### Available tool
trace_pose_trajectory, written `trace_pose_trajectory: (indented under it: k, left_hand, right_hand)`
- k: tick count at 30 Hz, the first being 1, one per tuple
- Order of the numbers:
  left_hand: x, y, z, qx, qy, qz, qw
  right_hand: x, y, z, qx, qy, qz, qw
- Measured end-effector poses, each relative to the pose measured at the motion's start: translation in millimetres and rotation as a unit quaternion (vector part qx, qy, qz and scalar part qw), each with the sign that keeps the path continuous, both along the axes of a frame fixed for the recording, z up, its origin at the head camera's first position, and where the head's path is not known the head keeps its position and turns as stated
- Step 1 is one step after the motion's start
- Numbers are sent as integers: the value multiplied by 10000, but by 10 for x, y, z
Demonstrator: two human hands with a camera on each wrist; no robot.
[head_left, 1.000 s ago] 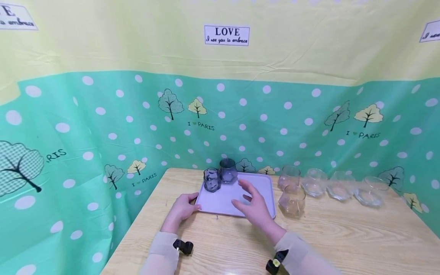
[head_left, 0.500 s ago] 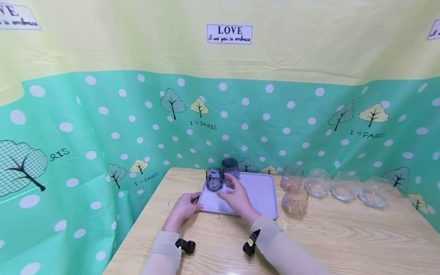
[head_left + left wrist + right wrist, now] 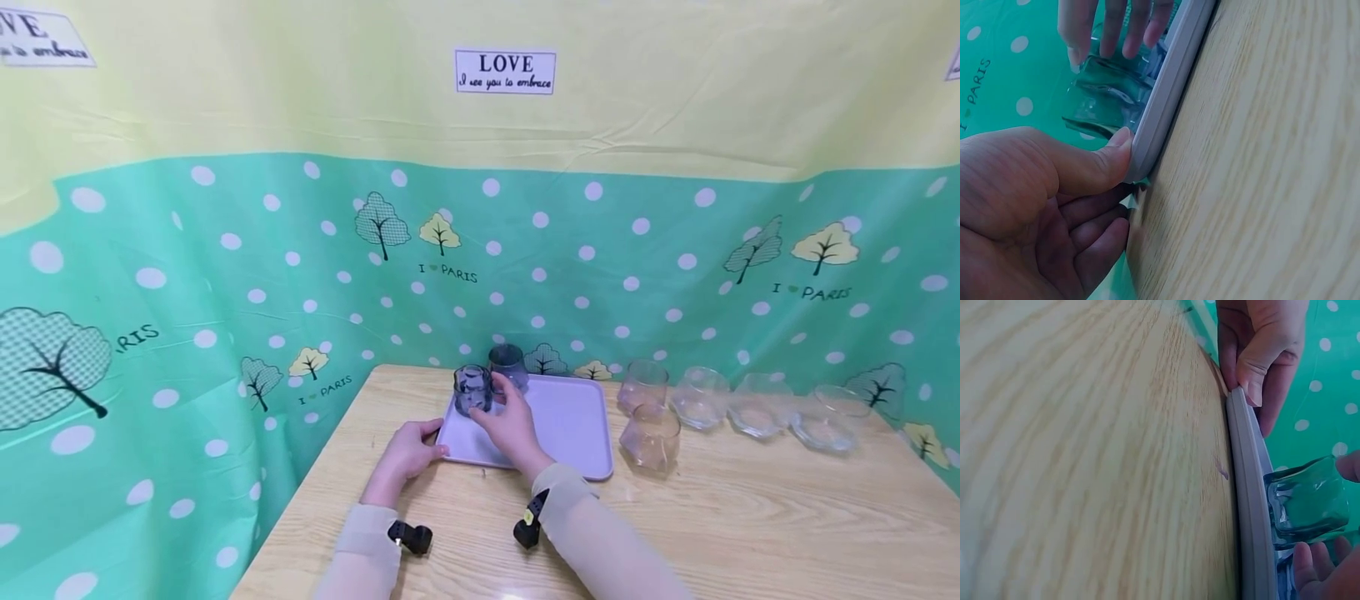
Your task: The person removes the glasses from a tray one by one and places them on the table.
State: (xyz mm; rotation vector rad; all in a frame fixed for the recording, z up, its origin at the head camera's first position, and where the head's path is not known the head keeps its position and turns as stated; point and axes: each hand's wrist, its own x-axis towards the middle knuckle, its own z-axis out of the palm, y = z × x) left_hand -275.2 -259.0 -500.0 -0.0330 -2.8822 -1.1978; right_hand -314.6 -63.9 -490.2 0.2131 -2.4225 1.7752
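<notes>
At the near left corner of the lavender tray (image 3: pixel 570 425), my left hand (image 3: pixel 407 450) grips the rim. Its thumb (image 3: pixel 1094 165) lies on top, with the fingers partly hidden below. My right hand (image 3: pixel 513 423) curls round a dark grey-blue faceted glass (image 3: pixel 472 390) standing on the tray's left side. The thumb is at its near side and the other fingers are at its right, close against the wall of the glass (image 3: pixel 1310 497); how firmly they press cannot be seen. Behind stands a second dark glass (image 3: pixel 507 358), partly hidden by the first glass and my hand.
Right of the tray stand a pinkish glass (image 3: pixel 643 387) and an amber glass (image 3: pixel 651 442). Several clear glasses (image 3: pixel 701 400) continue the row to the right on the wooden table (image 3: pixel 750 517). A green and yellow curtain (image 3: pixel 570 275) hangs directly behind the table.
My right hand has moved left over the tray from its middle to the front dark glass, its fingers drawing in around it. The left hand stays on the tray corner. The view has shifted slightly.
</notes>
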Motion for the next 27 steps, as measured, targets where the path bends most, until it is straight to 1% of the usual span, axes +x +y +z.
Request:
trace_pose_trajectory:
  k: [5, 12, 21, 27]
  left_hand:
    - [3, 18, -5, 35, -5, 4, 10000]
    - [-4, 26, 14, 132, -131, 120, 9998]
    - [4, 22, 5, 78, -136, 139, 9998]
    - [-9, 23, -4, 130, -128, 141, 9997]
  right_hand:
    - [-36, -7, -18, -9, -20, -82, 10000]
    - [-56, -39, -29, -55, -26, -32, 10000]
    - [-69, -58, -35, -197, -37, -112, 9997]
    - [-89, -60, -35, -131, -86, -108, 9998]
